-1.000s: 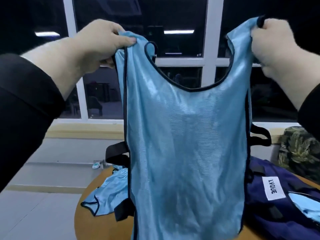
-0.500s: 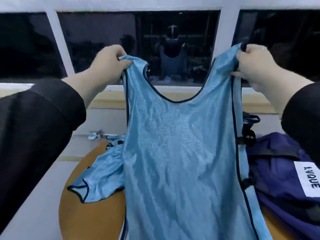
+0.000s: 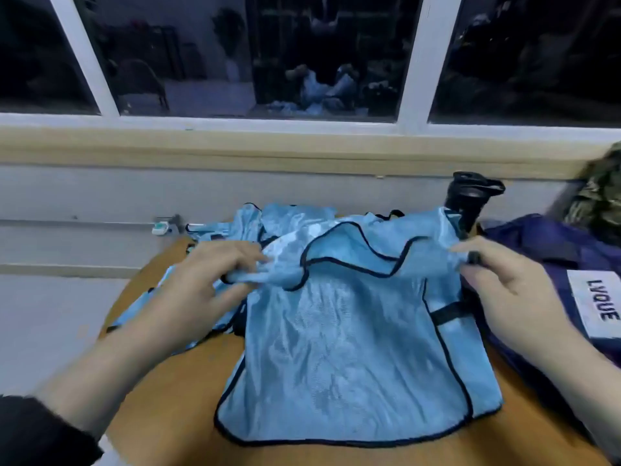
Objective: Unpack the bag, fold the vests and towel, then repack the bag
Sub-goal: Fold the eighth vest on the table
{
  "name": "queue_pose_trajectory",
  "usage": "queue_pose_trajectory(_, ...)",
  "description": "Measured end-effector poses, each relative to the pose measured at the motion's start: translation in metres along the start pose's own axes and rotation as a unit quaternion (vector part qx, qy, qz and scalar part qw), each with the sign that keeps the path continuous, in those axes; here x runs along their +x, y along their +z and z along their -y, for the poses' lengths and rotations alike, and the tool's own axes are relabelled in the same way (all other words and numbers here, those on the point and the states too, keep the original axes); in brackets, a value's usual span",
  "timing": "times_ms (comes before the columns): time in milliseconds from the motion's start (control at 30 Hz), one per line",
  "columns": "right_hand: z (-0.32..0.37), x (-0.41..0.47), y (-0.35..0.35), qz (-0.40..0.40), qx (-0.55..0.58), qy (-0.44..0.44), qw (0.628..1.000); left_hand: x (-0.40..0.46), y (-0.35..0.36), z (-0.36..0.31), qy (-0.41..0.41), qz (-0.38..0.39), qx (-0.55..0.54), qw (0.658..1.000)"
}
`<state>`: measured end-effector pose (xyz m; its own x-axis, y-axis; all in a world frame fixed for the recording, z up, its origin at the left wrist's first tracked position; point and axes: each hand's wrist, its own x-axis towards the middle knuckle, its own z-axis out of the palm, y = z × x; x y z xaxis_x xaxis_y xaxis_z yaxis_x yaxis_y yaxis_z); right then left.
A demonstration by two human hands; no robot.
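Light blue mesh vest (image 3: 353, 348) spread on round wooden surface (image 3: 168, 398), left grip (image 3: 201, 287) pinching its ten o'clock shoulder strap, right grip (image 3: 504, 287) pinching its two o'clock strap, navy bag (image 3: 551, 250) at three o'clock, more blue vests (image 3: 289, 220) crumpled at eleven o'clock

Dim, cool indoor light from overhead; sheen on the vest (image 3: 353, 331). Dark windows (image 3: 319, 55) mirror the room. Both forearms smear with motion blur, edges bow outward.

Single head-worn view, facing forward and down, close over table (image 3: 174, 391), toward window (image 3: 235, 55).
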<state>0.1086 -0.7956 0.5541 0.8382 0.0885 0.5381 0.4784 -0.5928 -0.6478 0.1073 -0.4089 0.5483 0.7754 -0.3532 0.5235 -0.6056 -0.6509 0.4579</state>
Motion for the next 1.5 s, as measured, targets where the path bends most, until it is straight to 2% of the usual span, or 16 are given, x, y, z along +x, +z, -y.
queue_pose_trajectory(100, -0.038, -0.078, 0.022, 0.101, -0.031, -0.028, 0.994, -0.066, 0.048, 0.004, 0.024, 0.105, 0.009, 0.994)
queue_pose_trajectory(167, -0.067, -0.12, 0.035, 0.17, -0.063, -0.041, 0.983, -0.1, 0.073, 0.005, -0.022, 0.177, 0.013, 0.984)
queue_pose_trajectory(233, -0.079, -0.145, 0.041, 0.228, -0.102, 0.005, 0.968, -0.122, 0.085, 0.0, -0.091, 0.219, 0.013, 0.972)
queue_pose_trajectory(367, -0.069, -0.155, 0.039, 0.26, -0.135, 0.068, 0.954, -0.133, 0.092, -0.007, -0.158, 0.175, 0.021, 0.972)
queue_pose_trajectory(533, -0.07, -0.157, 0.049, 0.217, -0.158, 0.084, 0.96, -0.133, 0.104, -0.002, -0.164, 0.197, 0.088, 0.963)
queue_pose_trajectory(667, -0.072, -0.157, 0.05, 0.198, -0.151, 0.092, 0.964, -0.136, 0.107, -0.001, -0.157, 0.185, 0.096, 0.965)
queue_pose_trajectory(833, -0.063, -0.162, 0.045, 0.11, -0.127, 0.087, 0.982, -0.144, 0.1, -0.006, -0.179, 0.071, 0.018, 0.981)
queue_pose_trajectory(900, -0.059, -0.156, 0.043, 0.042, -0.087, 0.094, 0.991, -0.138, 0.094, -0.009, -0.194, 0.02, 0.008, 0.981)
queue_pose_trajectory(967, -0.055, -0.134, 0.039, -0.039, -0.051, 0.131, 0.989, -0.12, 0.089, -0.007, -0.208, -0.053, 0.0, 0.977)
queue_pose_trajectory(1033, -0.06, -0.104, 0.034, -0.055, -0.045, 0.198, 0.978, -0.088, 0.084, -0.004, -0.282, -0.086, -0.035, 0.955)
queue_pose_trajectory(1100, -0.068, -0.071, 0.032, -0.022, -0.065, 0.265, 0.962, -0.054, 0.083, 0.003, -0.341, -0.089, -0.047, 0.935)
queue_pose_trajectory(1200, -0.083, -0.034, 0.036, -0.018, -0.032, 0.34, 0.94, -0.011, 0.087, 0.019, -0.393, -0.096, -0.079, 0.911)
queue_pose_trajectory(1367, -0.096, -0.001, 0.042, -0.025, 0.022, 0.385, 0.922, 0.032, 0.097, 0.055, -0.483, -0.008, -0.074, 0.872)
queue_pose_trajectory(1500, -0.095, 0.012, 0.049, -0.029, 0.091, 0.388, 0.917, 0.032, 0.109, 0.068, -0.486, 0.013, -0.076, 0.87)
